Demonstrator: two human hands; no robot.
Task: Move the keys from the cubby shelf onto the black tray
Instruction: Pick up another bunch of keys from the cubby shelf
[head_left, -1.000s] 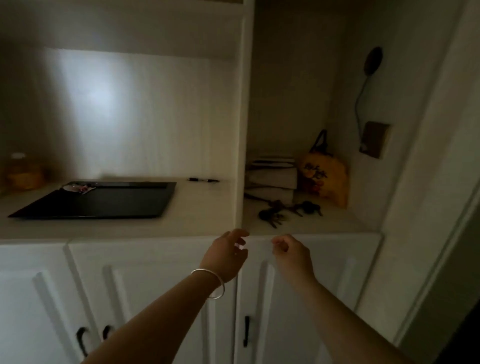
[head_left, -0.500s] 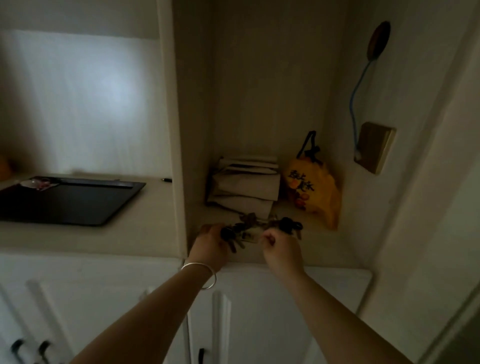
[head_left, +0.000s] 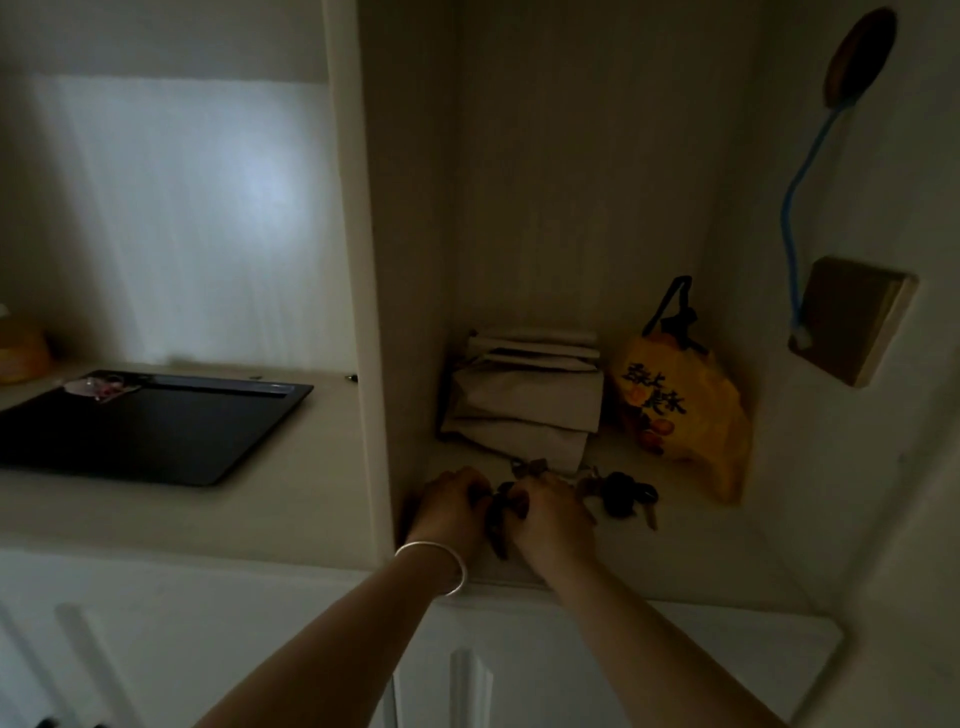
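Dim, grainy scene: a pale glow falls on the back wall (head_left: 171, 218) at 10 o'clock, while the cubby shelf (head_left: 701, 540) at 3 o'clock sits in soft shadow. Wide-angle distortion bends vertical edges; detail is soft throughout.

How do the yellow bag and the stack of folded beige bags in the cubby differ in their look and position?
The yellow bag is bright, printed with dark characters, and has a dark handle; the folded beige bags are plain, and no handle shows. The yellow bag stands bulging in the right back corner; the folded beige bags lie flat in a stack to its left. Both rest on the cubby shelf, behind the keys.
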